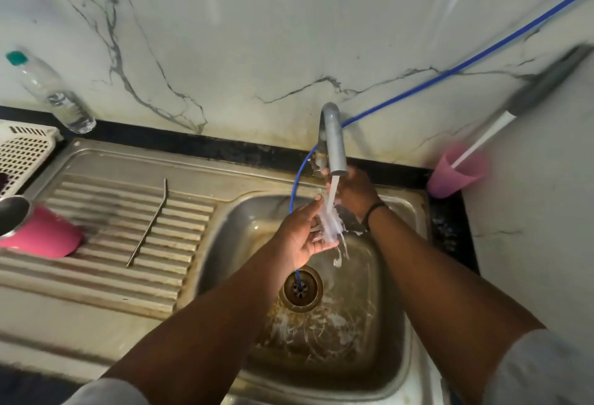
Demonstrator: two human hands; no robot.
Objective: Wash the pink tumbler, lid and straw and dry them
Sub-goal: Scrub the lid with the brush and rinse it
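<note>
Rinsing is the step in hand, as far as can be judged: both hands are under the running tap (334, 138) at the back edge of the sink (395, 276), and water splashes over the left hand (305, 234). That hand is turned palm up, fingers loosely spread beneath the stream. Something small and pale may lie in its palm, perhaps the lid, but blur and spray make it impossible to tell, so whether it grips anything cannot be told either. The right hand (353, 192) is raised close behind the stream, near the tap's spout; its fingers are hidden by the water and the blur, and its grip cannot be told. A dark band sits on that wrist.

The pink tumbler (41, 231) lies on its side at the left edge of the ribbed draining board (106, 279), its steel mouth facing left. The metal straw (148, 224) lies near the middle of the board, well apart from the tumbler.

Next, judging by the task, the hands need to leave the stream and reach left for the tumbler or straw, gripping wet metal firmly.

Elsewhere: a blue hose (450, 70) running into the drain, a pale pink cup (456, 176) at the sink's back right corner, a clear bottle (54, 93) and a white basket (22, 154) at the back left.
</note>
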